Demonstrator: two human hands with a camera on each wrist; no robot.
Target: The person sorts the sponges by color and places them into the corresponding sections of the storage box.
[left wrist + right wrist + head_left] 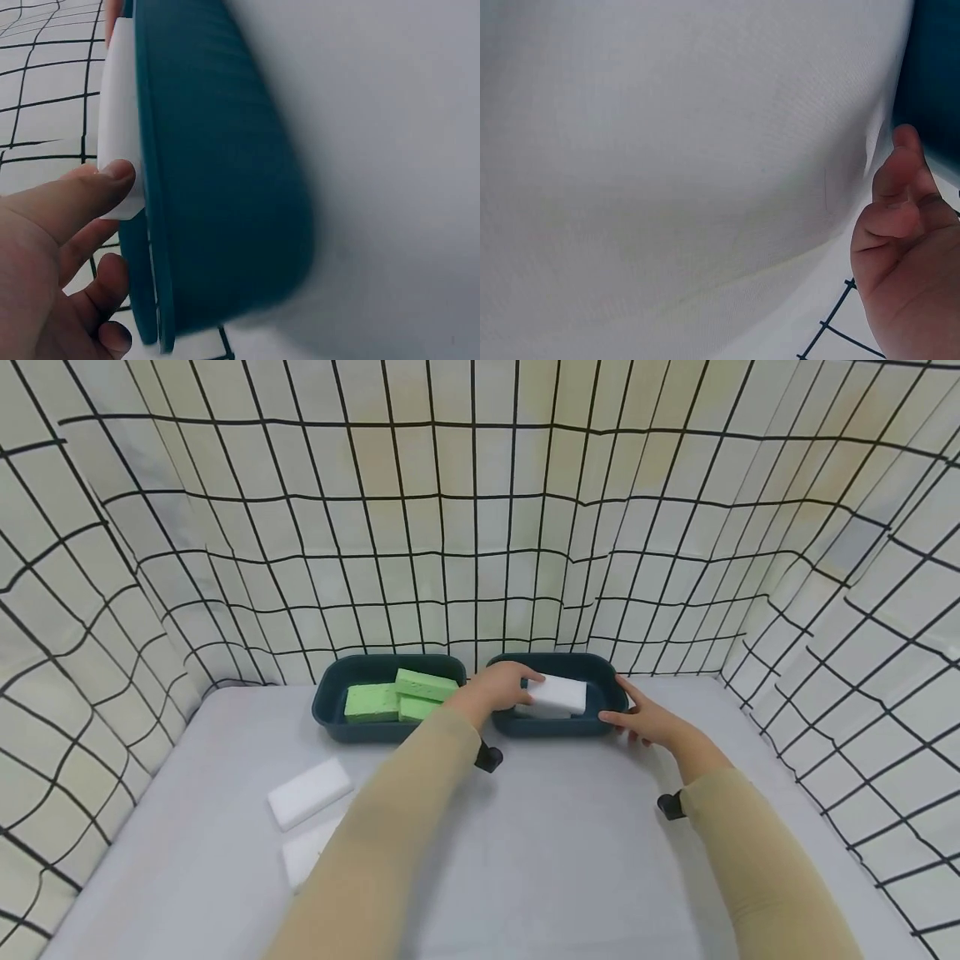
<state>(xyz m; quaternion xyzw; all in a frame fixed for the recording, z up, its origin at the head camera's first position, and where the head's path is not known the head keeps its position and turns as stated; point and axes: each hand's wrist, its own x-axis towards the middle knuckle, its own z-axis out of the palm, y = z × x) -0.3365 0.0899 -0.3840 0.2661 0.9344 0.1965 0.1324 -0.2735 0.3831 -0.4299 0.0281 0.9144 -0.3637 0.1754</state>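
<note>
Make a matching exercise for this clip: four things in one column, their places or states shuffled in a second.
Things:
1. green sponges
2. white sponge
3. right hand
4. two white sponges

Places or states:
A. lying on the table
B. in the left tray
C. touching the right tray's outer end
D. held by the left hand over the right tray

Pairs: 1-B, 2-D, 3-C, 4-A

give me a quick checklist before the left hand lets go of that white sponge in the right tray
1. Left hand grips the white sponge: ok.
2. Sponge is over the right tray, inside its rim: ok.
3. Right hand steadies the tray's rim: ok.
4. Sponge lies flat on the sponge under it: cannot tell.
5. Green sponges are only in the left tray: ok.
6. Two white sponges remain on the table: not ok.
</note>
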